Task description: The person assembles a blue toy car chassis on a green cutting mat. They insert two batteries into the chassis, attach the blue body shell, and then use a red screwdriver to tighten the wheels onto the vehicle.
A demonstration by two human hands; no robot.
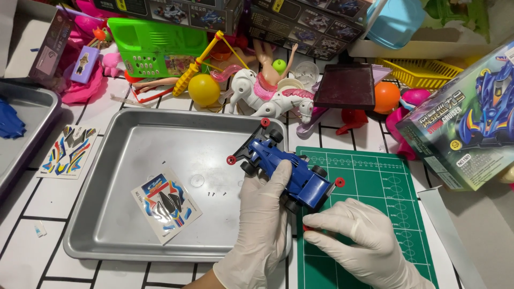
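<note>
Head view. Nearest the camera: two hands in white latex gloves. Left hand (263,225) rises from the near edge, its fingers curled over the side of a blue plastic toy racing car (289,174) with black wheels and small red rollers at its corners; the car is held off the surface, straddling the right rim of the tray and the far left corner of the mat. Right hand (357,238) lies on the mat just near the car's nose, fingers narrowed, tips pinching a small red piece (307,228); the pinch is partly hidden.

Green gridded cutting mat (385,182): flat on the table, right of the tray.

Shallow grey metal tray (134,144): centre left, holding a printed sticker sheet (166,204) near its near edge and a few tiny dark specks, too small to identify.

Second sticker sheet (68,151): on the white tiled table (27,235), left of the tray. Another metal tray (32,115) at the far left edge.

Colourful cardboard model-car box (466,128): right, tilted, beside the mat.

Far side, a clutter of toys: white toy horse with pink mane (267,96), yellow ball (204,89), green plastic basket (155,48), orange ball (386,96), dark square lid (345,86), yellow basket (423,70).
</note>
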